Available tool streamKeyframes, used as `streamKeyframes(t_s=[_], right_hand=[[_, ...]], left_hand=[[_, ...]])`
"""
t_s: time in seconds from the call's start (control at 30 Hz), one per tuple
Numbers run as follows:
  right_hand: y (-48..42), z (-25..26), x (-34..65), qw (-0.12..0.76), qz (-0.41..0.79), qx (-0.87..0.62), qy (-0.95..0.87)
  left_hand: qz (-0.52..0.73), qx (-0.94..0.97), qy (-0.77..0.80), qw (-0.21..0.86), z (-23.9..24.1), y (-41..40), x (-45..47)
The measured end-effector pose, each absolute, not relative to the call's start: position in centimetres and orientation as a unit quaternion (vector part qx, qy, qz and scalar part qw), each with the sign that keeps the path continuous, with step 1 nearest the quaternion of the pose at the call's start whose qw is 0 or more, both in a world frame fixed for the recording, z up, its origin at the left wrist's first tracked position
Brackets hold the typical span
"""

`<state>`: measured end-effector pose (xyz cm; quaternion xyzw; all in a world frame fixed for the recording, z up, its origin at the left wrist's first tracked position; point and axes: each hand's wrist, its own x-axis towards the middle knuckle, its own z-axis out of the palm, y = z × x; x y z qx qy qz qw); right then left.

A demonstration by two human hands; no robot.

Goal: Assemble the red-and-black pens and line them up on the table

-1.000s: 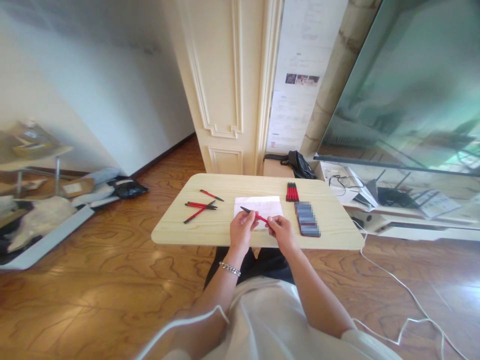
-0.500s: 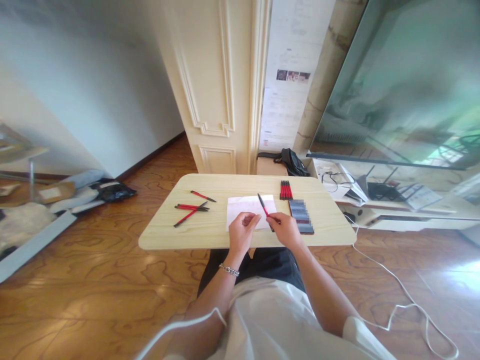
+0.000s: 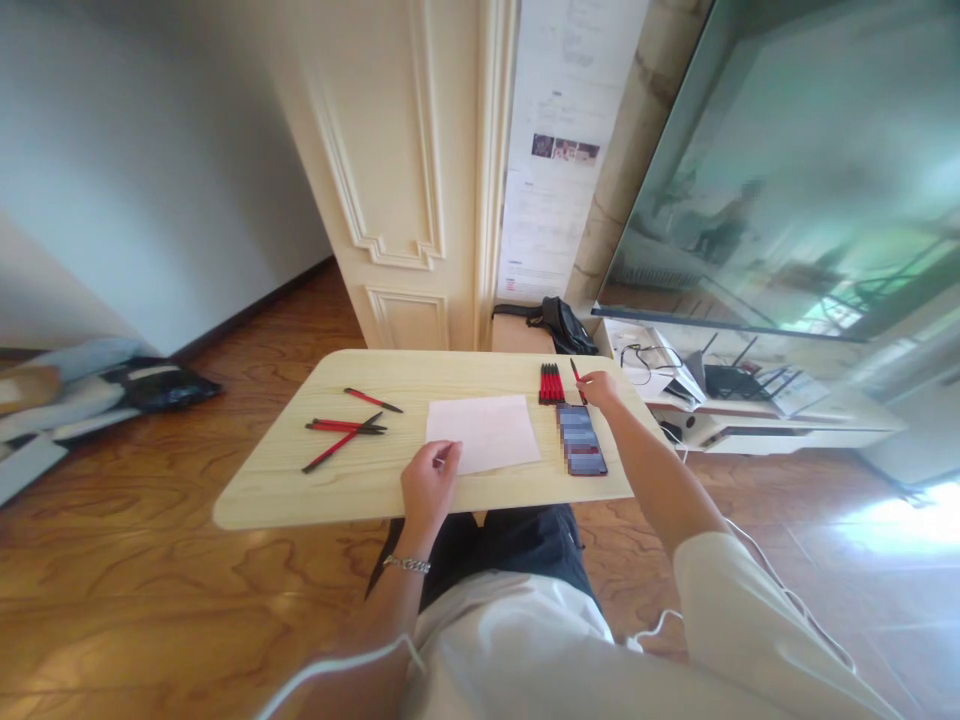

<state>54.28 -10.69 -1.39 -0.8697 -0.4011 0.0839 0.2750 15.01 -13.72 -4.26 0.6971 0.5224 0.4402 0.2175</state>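
Near the right end of the table, my right hand pinches a red and black pen, just right of a row of several similar pens. My left hand is closed with its thumb against the fingers, over the near left corner of a white sheet of paper. Whether anything is inside those fingers is hidden. A phone lies below the pen row. On the left side several more red and black pens lie loosely, some crossed over each other.
The pale wooden table stands in front of my lap. Behind it a black bag rests by the wall. To the right, a white cabinet carries a router and cables. A white cord runs by my left arm.
My right hand has carried the pen from above the paper to the right, beside the pen row. My left hand has moved slightly left and nearer. The head view has shifted right.
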Motion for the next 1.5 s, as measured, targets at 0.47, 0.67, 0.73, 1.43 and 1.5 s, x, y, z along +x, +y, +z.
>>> streamKeyframes(t_s=[0.47, 0.67, 0.73, 1.43, 1.5], right_hand=[[-8.9, -2.7, 53.5, 0.191, 0.090, -0.883, -0.420], [-8.5, -3.1, 53.3, 0.194, 0.084, -0.881, -0.424], [-8.5, -3.3, 53.3, 0.196, 0.082, -0.879, -0.426], [-9.4, -2.6, 52.3, 0.202, 0.092, -0.871, -0.437], [-9.6, -2.0, 52.0, 0.204, 0.093, -0.872, -0.436]], left_hand=[[0.437, 0.715, 0.510, 0.195, -4.4, -13.7, 14.9], [0.442, 0.714, 0.507, 0.196, -4.3, -13.9, 15.0], [0.442, 0.715, 0.505, 0.197, -4.3, -13.9, 15.0], [0.448, 0.709, 0.503, 0.210, -4.3, -13.9, 15.0], [0.452, 0.705, 0.502, 0.218, -4.3, -14.0, 15.0]])
